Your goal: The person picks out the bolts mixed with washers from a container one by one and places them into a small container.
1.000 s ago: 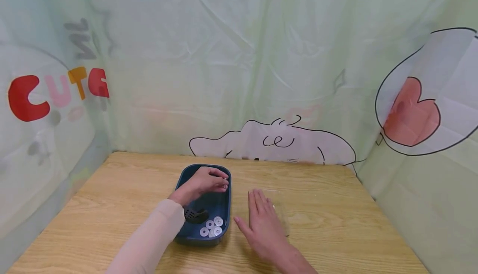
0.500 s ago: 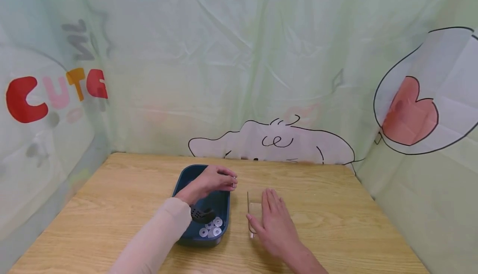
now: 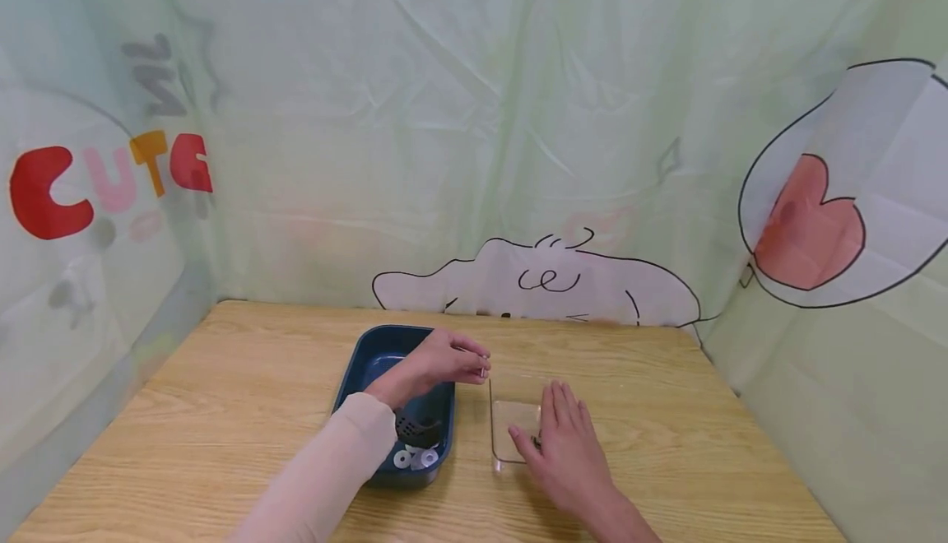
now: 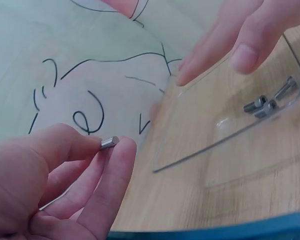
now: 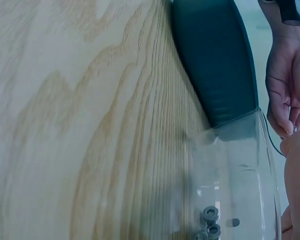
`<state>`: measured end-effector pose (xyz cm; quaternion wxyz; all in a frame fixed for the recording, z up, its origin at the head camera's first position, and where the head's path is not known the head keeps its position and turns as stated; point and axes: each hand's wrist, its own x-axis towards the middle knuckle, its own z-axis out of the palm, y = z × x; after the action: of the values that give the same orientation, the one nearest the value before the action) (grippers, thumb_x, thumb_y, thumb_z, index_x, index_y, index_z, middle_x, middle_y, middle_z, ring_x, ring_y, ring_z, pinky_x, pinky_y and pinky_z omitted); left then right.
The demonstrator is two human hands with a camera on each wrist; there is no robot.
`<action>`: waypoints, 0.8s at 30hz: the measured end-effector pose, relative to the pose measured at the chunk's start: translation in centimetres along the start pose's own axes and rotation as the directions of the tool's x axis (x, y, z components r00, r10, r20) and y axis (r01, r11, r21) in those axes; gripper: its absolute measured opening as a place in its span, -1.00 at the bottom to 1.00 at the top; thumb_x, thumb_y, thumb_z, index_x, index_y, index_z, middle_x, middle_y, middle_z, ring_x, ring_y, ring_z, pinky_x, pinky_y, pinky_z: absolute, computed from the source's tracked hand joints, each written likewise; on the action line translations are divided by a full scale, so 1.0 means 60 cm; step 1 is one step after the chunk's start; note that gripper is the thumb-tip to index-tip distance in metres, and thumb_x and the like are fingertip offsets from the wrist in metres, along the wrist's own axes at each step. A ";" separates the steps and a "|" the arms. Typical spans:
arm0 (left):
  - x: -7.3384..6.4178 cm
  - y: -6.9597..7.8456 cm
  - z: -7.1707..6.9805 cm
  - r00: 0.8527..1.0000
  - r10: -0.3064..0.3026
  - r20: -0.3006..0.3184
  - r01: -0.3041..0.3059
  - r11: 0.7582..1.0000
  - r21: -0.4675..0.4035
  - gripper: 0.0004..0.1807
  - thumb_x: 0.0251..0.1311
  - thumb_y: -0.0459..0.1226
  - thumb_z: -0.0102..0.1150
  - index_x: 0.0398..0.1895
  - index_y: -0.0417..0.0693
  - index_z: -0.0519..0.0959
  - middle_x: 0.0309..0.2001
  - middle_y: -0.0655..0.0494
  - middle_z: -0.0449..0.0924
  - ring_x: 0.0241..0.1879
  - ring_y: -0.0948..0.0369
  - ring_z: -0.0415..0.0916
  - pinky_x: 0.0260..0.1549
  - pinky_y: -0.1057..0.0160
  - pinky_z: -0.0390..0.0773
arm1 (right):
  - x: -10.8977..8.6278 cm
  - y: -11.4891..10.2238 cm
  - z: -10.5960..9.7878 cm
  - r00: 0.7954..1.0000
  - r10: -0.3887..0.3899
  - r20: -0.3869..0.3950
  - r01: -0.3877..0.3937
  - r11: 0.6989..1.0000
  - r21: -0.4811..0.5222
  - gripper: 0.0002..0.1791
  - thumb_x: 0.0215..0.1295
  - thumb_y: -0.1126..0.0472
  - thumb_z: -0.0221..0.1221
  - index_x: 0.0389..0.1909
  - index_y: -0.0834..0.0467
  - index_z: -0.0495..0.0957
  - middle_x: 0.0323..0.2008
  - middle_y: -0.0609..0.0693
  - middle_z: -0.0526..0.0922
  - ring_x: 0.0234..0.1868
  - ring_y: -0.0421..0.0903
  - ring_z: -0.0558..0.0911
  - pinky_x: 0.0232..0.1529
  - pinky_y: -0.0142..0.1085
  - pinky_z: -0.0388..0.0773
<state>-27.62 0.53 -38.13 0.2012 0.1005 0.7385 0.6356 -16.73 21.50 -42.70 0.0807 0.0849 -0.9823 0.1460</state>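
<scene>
Between thumb and fingertips my left hand [image 3: 440,359] pinches a small silver screw [image 4: 109,142]; only one end shows. This hand is past the right rim of the dark blue bin [image 3: 454,415], near the far left corner of a clear plastic box [image 3: 492,428]. My right hand [image 3: 570,448] has its fingers straight, over the right part of the box. Whether it touches the box is unclear. Inside the box, several socket-head screws [image 4: 262,106] lie together, partly hidden by the right hand in the head view.
In the bin lie a black perforated piece [image 3: 418,429] and several flat washers [image 3: 403,459], partly covered by the left sleeve [image 3: 333,465]. Bin and box stand side by side on a wooden table [image 3: 666,411]. Printed curtains [image 3: 333,156] surround it.
My left hand has moved right, out from over the bin toward the box, with the screw pinched. My right hand has slid right, uncovering the left part of the clear box.
</scene>
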 end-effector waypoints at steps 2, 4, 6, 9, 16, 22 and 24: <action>0.001 0.000 0.008 1.000 -0.006 0.008 0.006 1.000 -0.007 -0.78 0.26 -0.33 0.28 -0.06 -0.22 0.67 -0.19 -0.11 0.73 -0.26 0.16 0.74 -0.10 0.19 0.73 | -0.002 0.003 0.001 1.000 0.011 0.003 -0.011 1.000 -0.001 -0.06 0.46 -0.24 -0.04 0.44 0.51 0.06 0.50 0.43 0.02 0.56 0.30 -0.03 0.53 0.24 -0.06; 0.001 0.001 0.017 1.000 -0.010 0.015 0.010 1.000 -0.011 -0.78 0.26 -0.34 0.27 -0.07 -0.22 0.67 -0.18 -0.13 0.73 -0.28 0.16 0.74 -0.09 0.17 0.73 | -0.005 0.006 0.003 1.000 0.019 0.007 -0.019 1.000 -0.007 -0.06 0.46 -0.24 -0.04 0.44 0.51 0.06 0.50 0.43 0.03 0.56 0.31 -0.03 0.53 0.25 -0.06; 0.001 0.002 0.025 1.000 -0.013 0.026 0.014 1.000 -0.020 -0.79 0.25 -0.35 0.27 -0.07 -0.22 0.67 -0.18 -0.14 0.73 -0.28 0.16 0.74 -0.10 0.17 0.73 | -0.007 0.008 0.004 1.000 0.025 0.009 -0.025 1.000 -0.011 -0.05 0.46 -0.24 -0.04 0.44 0.51 0.06 0.50 0.43 0.02 0.56 0.31 -0.02 0.52 0.25 -0.05; 0.001 0.005 0.036 0.999 -0.006 0.040 0.007 1.000 -0.014 -0.79 0.25 -0.34 0.27 -0.07 -0.21 0.67 -0.18 -0.14 0.74 -0.28 0.16 0.74 -0.14 0.20 0.74 | -0.008 0.012 0.008 1.000 0.027 0.000 -0.027 1.000 -0.015 -0.06 0.46 -0.24 -0.04 0.44 0.51 0.05 0.50 0.44 0.02 0.55 0.32 -0.02 0.52 0.26 -0.05; 0.004 0.006 0.048 0.998 0.010 0.056 -0.011 1.000 0.004 -0.78 0.26 -0.32 0.27 -0.06 -0.19 0.67 -0.22 -0.06 0.74 -0.28 0.17 0.74 0.00 0.05 0.68 | -0.007 0.014 0.018 0.999 0.023 -0.043 -0.023 1.000 0.002 -0.07 0.44 -0.21 0.01 0.44 0.50 0.05 0.51 0.42 0.01 0.55 0.32 -0.01 0.51 0.27 -0.04; 0.008 0.005 0.058 0.997 0.019 0.079 -0.020 1.000 0.011 -0.79 0.26 -0.34 0.26 -0.06 -0.20 0.67 -0.19 -0.12 0.74 -0.27 0.16 0.74 0.01 0.05 0.68 | -0.004 0.012 0.023 0.999 0.025 -0.047 -0.025 1.000 -0.002 -0.08 0.45 -0.20 0.00 0.45 0.49 0.05 0.51 0.41 0.00 0.56 0.31 -0.01 0.51 0.26 -0.02; 0.009 0.005 0.063 0.997 0.015 0.078 -0.017 1.000 0.025 -0.80 0.26 -0.34 0.27 -0.08 -0.19 0.67 -0.21 -0.11 0.74 -0.27 0.15 0.74 0.00 0.05 0.69 | -0.004 0.011 0.025 0.998 0.022 -0.057 -0.022 1.000 -0.004 -0.08 0.45 -0.19 0.01 0.44 0.49 0.06 0.51 0.41 0.01 0.55 0.31 0.00 0.50 0.27 -0.01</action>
<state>-26.53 4.19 -38.32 0.2234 0.1336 0.7376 0.6231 -16.80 21.73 -44.35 0.1072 0.0698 -0.9808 0.1470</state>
